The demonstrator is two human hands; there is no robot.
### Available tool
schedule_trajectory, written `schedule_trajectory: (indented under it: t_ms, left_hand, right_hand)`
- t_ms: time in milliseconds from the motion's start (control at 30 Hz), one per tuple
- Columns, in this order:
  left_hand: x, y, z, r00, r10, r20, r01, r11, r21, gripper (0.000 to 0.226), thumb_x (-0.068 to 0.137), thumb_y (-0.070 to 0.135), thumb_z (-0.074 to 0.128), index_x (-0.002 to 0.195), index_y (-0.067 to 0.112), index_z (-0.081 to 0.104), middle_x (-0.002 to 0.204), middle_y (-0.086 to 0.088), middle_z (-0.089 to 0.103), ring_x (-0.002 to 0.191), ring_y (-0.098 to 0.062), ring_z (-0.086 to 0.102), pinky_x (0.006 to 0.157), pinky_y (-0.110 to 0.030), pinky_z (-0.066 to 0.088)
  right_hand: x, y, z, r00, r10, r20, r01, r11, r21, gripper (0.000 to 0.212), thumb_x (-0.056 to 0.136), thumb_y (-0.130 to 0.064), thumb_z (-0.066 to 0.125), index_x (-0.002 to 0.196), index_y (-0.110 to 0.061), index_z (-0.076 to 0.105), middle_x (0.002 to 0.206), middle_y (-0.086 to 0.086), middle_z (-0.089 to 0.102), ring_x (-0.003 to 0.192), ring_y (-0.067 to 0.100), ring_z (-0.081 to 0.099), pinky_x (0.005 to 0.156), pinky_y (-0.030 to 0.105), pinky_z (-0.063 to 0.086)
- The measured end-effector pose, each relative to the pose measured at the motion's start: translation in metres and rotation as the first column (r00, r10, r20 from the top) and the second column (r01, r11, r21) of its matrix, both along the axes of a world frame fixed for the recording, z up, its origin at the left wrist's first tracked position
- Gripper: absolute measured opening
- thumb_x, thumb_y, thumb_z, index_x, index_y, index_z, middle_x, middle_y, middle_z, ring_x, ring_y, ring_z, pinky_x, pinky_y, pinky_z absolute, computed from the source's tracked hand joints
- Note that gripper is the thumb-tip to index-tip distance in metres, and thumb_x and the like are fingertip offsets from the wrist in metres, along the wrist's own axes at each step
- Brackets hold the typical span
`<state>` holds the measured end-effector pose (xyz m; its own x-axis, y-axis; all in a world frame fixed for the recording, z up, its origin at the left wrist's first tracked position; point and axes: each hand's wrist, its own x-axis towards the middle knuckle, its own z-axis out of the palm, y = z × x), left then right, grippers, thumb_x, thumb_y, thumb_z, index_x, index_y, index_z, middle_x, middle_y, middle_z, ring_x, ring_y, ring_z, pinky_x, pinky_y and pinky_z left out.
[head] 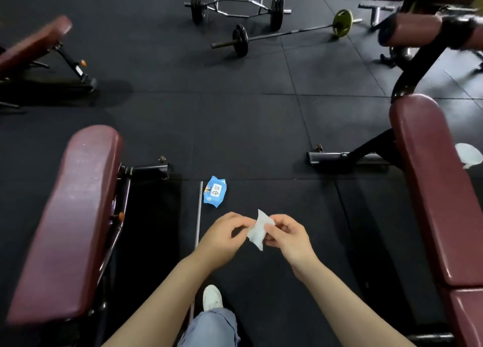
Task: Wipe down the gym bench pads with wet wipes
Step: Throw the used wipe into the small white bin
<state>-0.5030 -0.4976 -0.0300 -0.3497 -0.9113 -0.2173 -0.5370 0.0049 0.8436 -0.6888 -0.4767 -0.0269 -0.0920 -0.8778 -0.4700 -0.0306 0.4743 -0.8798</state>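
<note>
Both hands, left hand (222, 238) and right hand (288, 238), pinched a folded wet wipe (258, 230), apparently unfolding it for wiping, the wipes pack (215, 191) at eleven o'clock.

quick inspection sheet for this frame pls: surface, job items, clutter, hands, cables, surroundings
surface: black rubber tile floor, seams visible.
job's things: white wet wipe held between both hands, partly folded; blue wipe pack lying on the floor ahead of the hands; maroon bench pad on the left and another on the right.
clutter: a white crumpled piece at the right bench's far edge, possibly a used wipe; thin metal rod on the floor.
hands: left hand and right hand both pinch the wipe.
cables: nothing seen.
surroundings: hex bar and barbell loaded with plates on the floor; a third bench far left.
</note>
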Motion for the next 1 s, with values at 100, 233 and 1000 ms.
schedule_trajectory:
  t_ms: [100,233,1000]
  left_hand:
    - [0.034,-0.056,-0.008,0.992,-0.024,0.127,0.025,1.0,-0.003,0.03,0.095,0.022,0.052,0.119,0.035,0.064,0.113,0.023,0.057,0.11,0.001,0.053,0.097,-0.023,0.045]
    - [0.076,-0.125,-0.027,0.945,-0.01,0.327,0.018,1.0,-0.02,0.034,0.094,0.02,0.054,0.127,0.029,0.061,0.126,0.013,0.058,0.117,-0.007,0.049,0.101,-0.026,0.043]
    - [0.105,-0.42,-0.209,0.829,0.07,0.554,-0.27,0.919,0.287,0.034,0.096,0.023,0.054,0.129,0.024,0.057,0.131,0.003,0.056,0.117,-0.014,0.054,0.097,-0.031,0.049]
  right_hand:
    - [0.016,-0.058,-0.009,0.996,-0.051,-0.069,0.051,0.999,0.002,0.008,0.092,-0.01,0.063,0.093,-0.014,0.07,0.084,-0.001,0.073,0.076,0.009,0.068,0.074,0.029,0.058]
    - [0.029,-0.133,-0.023,0.99,-0.059,-0.13,0.063,0.998,0.023,0.009,0.09,-0.01,0.063,0.09,-0.016,0.07,0.082,-0.002,0.072,0.076,0.011,0.065,0.076,0.033,0.057]
    - [0.045,-0.485,-0.22,0.963,0.135,-0.231,-0.025,0.905,0.426,0.012,0.094,-0.015,0.056,0.106,-0.016,0.061,0.101,0.003,0.067,0.083,0.015,0.064,0.078,0.032,0.059]
